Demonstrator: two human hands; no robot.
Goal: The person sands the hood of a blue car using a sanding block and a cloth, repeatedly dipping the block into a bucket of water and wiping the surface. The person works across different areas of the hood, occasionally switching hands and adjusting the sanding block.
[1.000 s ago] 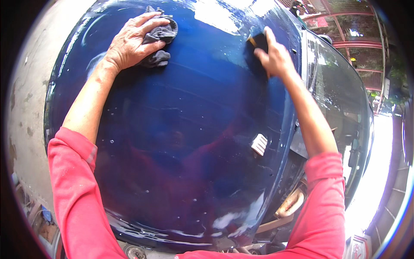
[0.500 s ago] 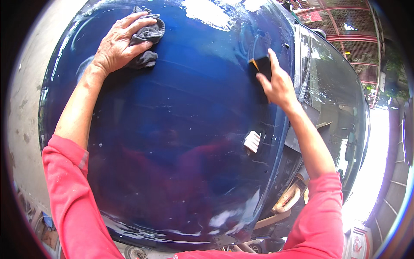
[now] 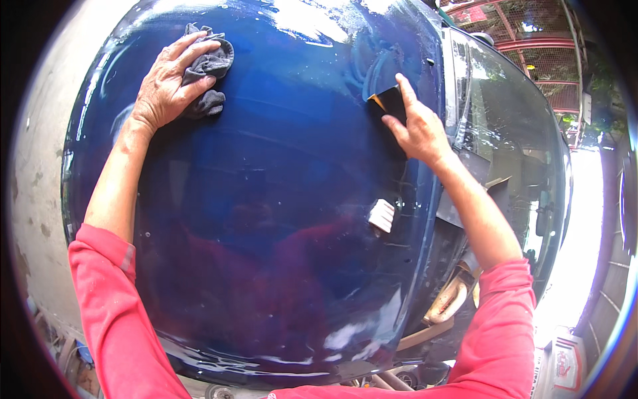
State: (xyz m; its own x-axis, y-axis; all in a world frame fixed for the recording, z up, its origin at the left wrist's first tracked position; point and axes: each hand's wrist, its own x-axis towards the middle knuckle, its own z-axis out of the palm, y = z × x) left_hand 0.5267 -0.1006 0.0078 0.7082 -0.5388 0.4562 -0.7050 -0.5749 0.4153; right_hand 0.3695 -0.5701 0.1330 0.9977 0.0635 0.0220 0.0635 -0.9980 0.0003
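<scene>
A dark blue, glossy car hood spreads out below me. On its far left part, my left hand is closed over a crumpled dark grey cloth, which lies against the paint. Toward the windshield side, my right hand grips a black block with a thin orange layer at its edge; fingers and thumb clasp its near end. The block's underside is hidden. Hazy smear marks show on the paint just beyond it. A small white ridged object sits on the hood nearer to me.
The windshield curves along the right. Sheets and a tan curved piece lie in the gap behind the hood's edge. Concrete floor runs along the left. Red metal mesh stands at the far right, and a white box near right.
Both hands, with the cloth and the block, appear slightly farther left in the picture. The whole view has shifted a little too, and both grips are unchanged.
</scene>
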